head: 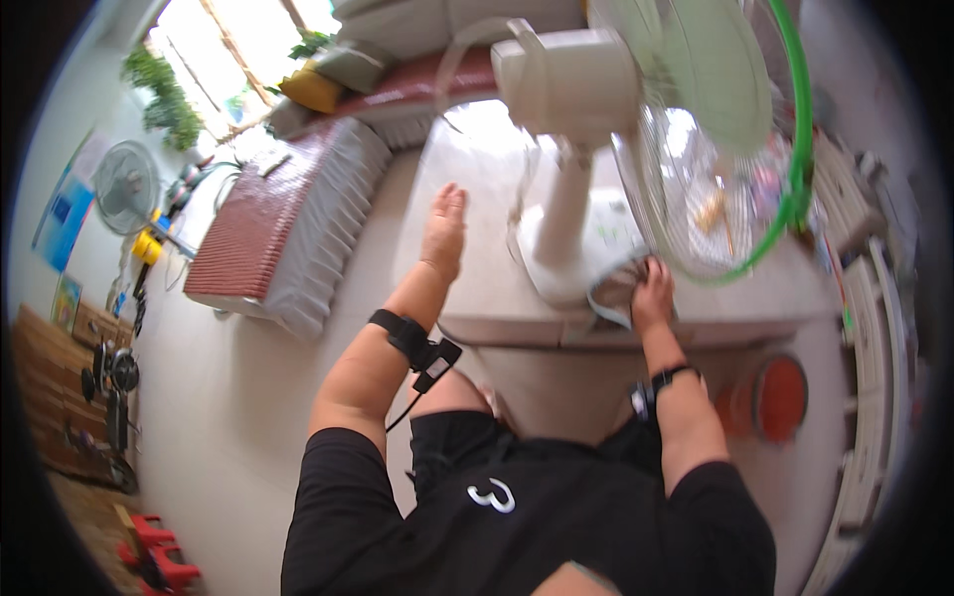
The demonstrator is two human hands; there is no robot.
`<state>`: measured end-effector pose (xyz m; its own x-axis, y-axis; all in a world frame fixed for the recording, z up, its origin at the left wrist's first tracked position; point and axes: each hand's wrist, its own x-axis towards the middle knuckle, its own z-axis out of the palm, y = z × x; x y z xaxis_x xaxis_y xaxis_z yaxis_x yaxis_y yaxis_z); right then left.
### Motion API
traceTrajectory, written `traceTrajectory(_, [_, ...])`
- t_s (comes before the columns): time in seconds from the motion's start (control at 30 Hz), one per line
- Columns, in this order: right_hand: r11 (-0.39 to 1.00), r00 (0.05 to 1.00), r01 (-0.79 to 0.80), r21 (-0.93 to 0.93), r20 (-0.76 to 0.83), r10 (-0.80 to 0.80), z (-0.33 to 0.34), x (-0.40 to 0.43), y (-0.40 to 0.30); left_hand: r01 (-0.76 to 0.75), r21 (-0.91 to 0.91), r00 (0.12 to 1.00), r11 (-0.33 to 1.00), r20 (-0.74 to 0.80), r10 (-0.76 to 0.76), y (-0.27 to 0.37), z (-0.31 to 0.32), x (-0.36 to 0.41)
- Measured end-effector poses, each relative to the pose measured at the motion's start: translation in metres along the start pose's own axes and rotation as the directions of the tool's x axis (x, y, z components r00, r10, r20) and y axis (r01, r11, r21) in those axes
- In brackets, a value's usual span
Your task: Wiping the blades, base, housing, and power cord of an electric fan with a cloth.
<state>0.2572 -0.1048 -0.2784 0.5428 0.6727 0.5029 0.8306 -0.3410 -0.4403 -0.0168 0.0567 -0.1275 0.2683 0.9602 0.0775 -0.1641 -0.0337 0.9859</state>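
A white electric fan [563, 201] with a green-rimmed wire guard [799, 112] stands on the pale table [492, 305] before me. Its motor housing is turned towards me and its blades are at the right. My left hand [445, 231] is raised over the table's left part, fingers straight and nothing in it. By the front of the fan's base, my right hand [654, 294] grips a grey-edged cloth item [618, 292] with a darker inside. Blur hides what exactly it is. The white power cord [524, 194] hangs behind the fan's neck.
Plastic-wrapped things [715, 212] lie on the table behind the fan guard. A red bucket [779, 398] stands on the floor at the right. At the left are a bench with a red mat [257, 223], another standing fan [128, 186] and red stools [168, 559].
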Motion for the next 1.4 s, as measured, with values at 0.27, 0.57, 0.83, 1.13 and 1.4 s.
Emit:
traceTrajectory(0.27, [0.994,0.997,-0.065,-0.092,0.024,0.068,0.005,-0.002,-0.025,-0.317,0.71,0.934,0.63,0.349,0.076,-0.102,0.016,-0.053])
traceTrajectory(0.57, [0.911,0.857,0.411,0.029,0.329,-0.397,0.0,-0.004,-0.079,-0.356,0.881,0.912,0.311,0.4,-0.09,-0.127,0.038,-0.072])
traceTrajectory(0.83, [0.964,0.861,0.257,-0.071,0.47,-0.195,0.007,0.056,-0.078,-0.358,0.901,0.905,0.246,0.4,-0.145,-0.123,0.038,-0.071])
traceTrajectory(1.13, [0.963,0.868,0.235,-0.131,0.474,-0.148,0.013,0.06,-0.079,-0.372,0.895,0.893,0.247,0.417,-0.166,-0.125,0.035,-0.068])
traceTrajectory(1.4, [0.921,0.894,0.388,-0.017,0.249,-0.372,0.011,-0.026,-0.112,-0.36,0.89,0.895,0.281,0.414,-0.164,-0.122,0.034,-0.068])
